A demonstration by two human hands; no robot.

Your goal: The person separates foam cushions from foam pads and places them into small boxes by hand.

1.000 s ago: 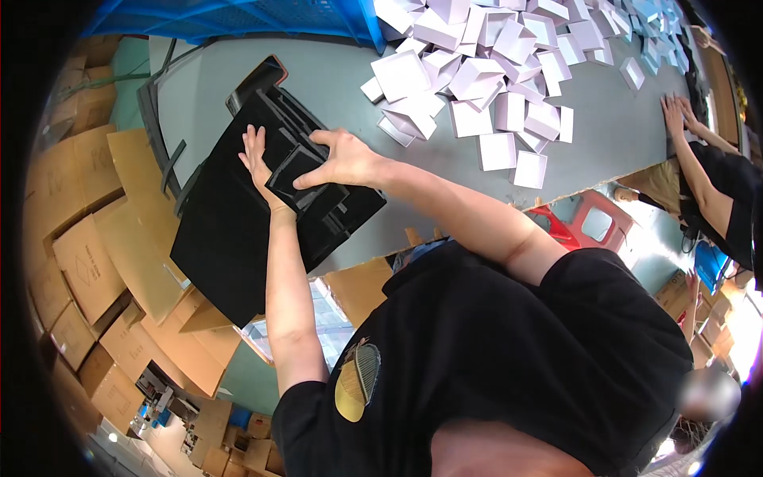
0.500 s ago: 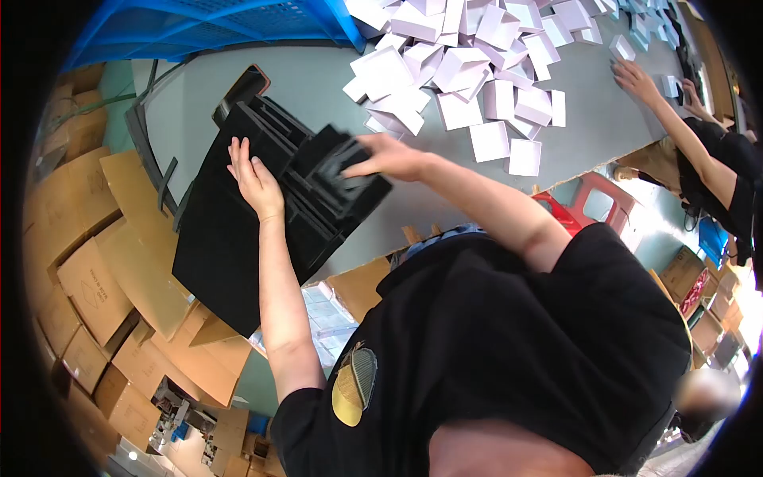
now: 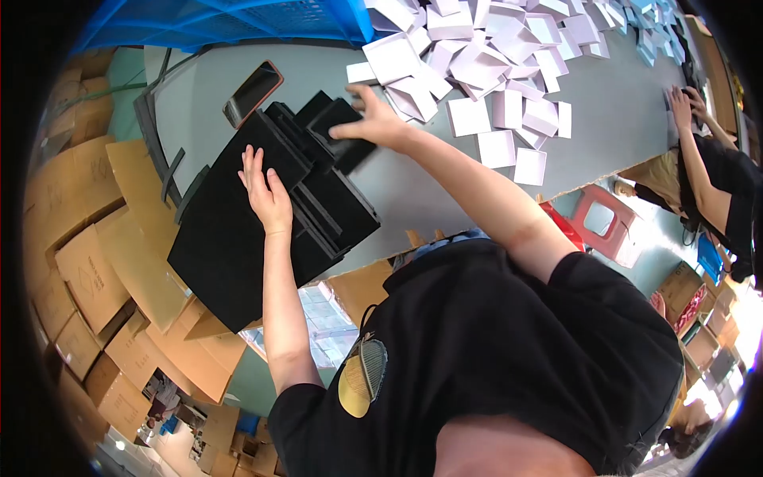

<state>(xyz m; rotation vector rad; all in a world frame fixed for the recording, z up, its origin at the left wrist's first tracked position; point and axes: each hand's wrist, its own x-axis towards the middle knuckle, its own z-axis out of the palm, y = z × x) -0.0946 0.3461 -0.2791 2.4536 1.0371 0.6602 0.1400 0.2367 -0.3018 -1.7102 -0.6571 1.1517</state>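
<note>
A stack of flat black sheets [image 3: 218,238], foam-like in look, lies on the grey table, with narrower black strips and cut pieces along its right side. My left hand [image 3: 269,199] rests flat on top of the stack, fingers stretched out. At the stack's upper right, my right hand [image 3: 380,123] has its thumb over a rectangular black piece [image 3: 327,127] and its fingers round the far edge. Motion blurs that piece's lower side. What lies under it is hidden.
A phone [image 3: 253,94] lies beyond the stack. Many white open boxes [image 3: 477,63] are heaped on the table [image 3: 445,203] at the back, near a blue crate [image 3: 230,24]. Cardboard boxes [image 3: 91,278] stand at the left. A co-worker's hands [image 3: 685,107] are at the far right.
My right hand has moved up and away from me with the black piece, baring strips beneath. My left hand stays flat on the stack. The co-worker's hands have come together.
</note>
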